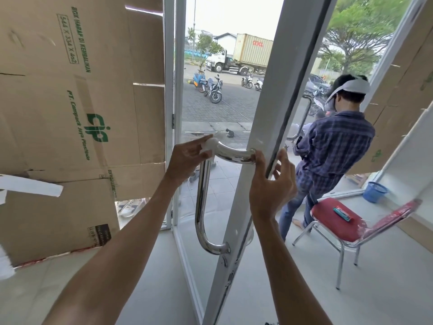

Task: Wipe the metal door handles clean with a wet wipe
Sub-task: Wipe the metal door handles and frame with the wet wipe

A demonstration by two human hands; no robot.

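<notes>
A polished metal door handle curves in a long C on the near face of a white-framed glass door. My left hand presses a white wet wipe around the handle's upper bend. My right hand grips the door's edge beside the handle's top mount, thumb on the near face and fingers wrapped behind. A second metal handle shows on the door's far side through the glass.
Flattened cardboard covers the panel at left. A person in a plaid shirt stands just right of the door. A red-seated metal chair with a small object on it and a blue basket stand at right.
</notes>
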